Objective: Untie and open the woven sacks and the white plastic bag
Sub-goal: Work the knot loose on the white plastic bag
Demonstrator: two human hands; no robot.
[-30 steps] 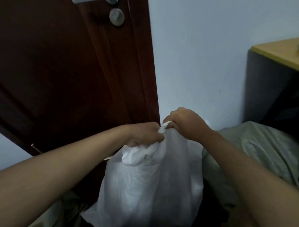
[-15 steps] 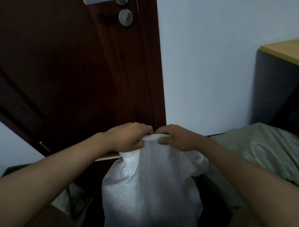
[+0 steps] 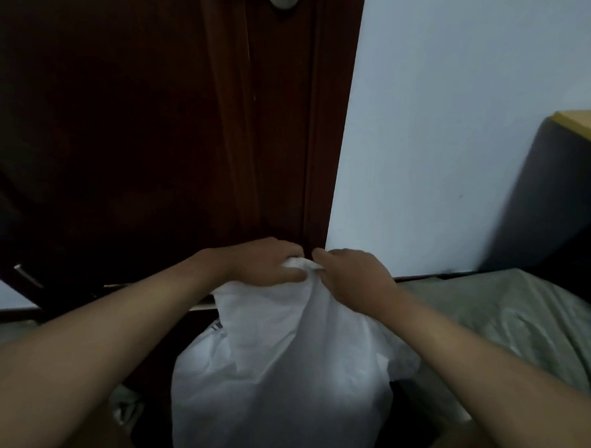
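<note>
The white plastic bag [image 3: 280,375] stands bulging below both hands, its gathered neck bunched between them; its contents are hidden. The left hand [image 3: 265,261] clenches the neck's left side, and the right hand [image 3: 351,277] pinches the right side. A pale green woven sack [image 3: 506,321] lies right of the right forearm. Beyond the hands stands a dark wooden door [image 3: 139,132].

hands: left hand [image 3: 265,261] and right hand [image 3: 352,277], a second ago pulling the knot apart, now meet atop it | white plastic bag [image 3: 280,375]: neck lower, bunched, seemingly still tied | view: tilted down
</note>
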